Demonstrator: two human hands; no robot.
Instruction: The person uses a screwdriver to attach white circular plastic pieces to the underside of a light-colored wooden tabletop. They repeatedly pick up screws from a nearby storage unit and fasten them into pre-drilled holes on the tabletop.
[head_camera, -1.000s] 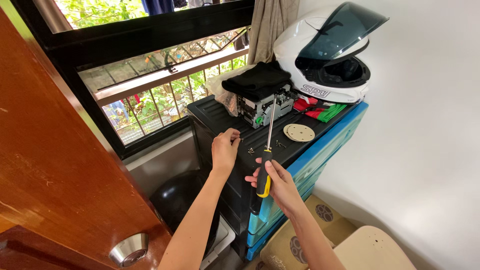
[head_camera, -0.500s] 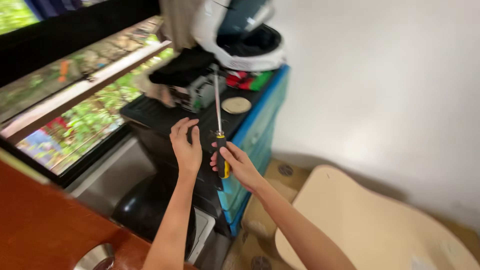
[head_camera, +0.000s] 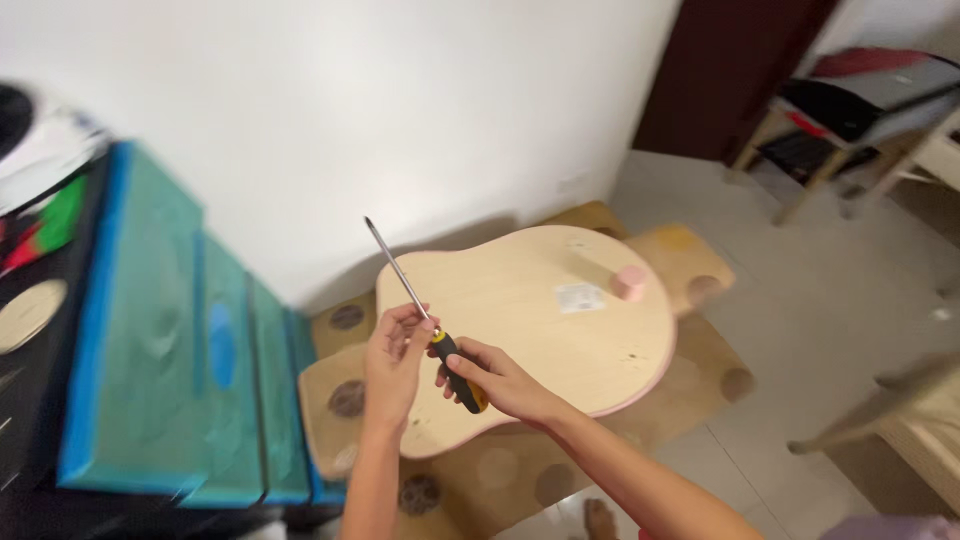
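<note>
The person stands over a low wooden board (head_camera: 540, 320) that lies flat on the floor, pale and rounded, with a pink edge. Both hands meet above its near end. The right hand (head_camera: 500, 378) is closed around the black and yellow handle of a screwdriver (head_camera: 425, 318), gripping it firmly. The thin metal shaft rises from the handle and slants up and to the left, its tip showing against the white wall (head_camera: 330, 120). The left hand (head_camera: 392, 362) is beside the right one, its fingertips pinching the shaft just above the handle, so both hands are holding the same tool. The screwdriver is in the air above the board, not touching it.

On the board sit a small pink round knob (head_camera: 630, 282) near the far edge and a white sticker (head_camera: 580, 297) just beside it. Under and around the board lie flat cardboard sheets (head_camera: 690, 268) with dark round spots. To the left stands a blue-green box (head_camera: 160, 330), blurred, close to the board's near corner. A dark door (head_camera: 730, 70) is at the far right of the wall, and wooden furniture legs (head_camera: 810, 190) stand on the tiled floor beyond it. A bare foot (head_camera: 600, 520) shows at the bottom edge.
</note>
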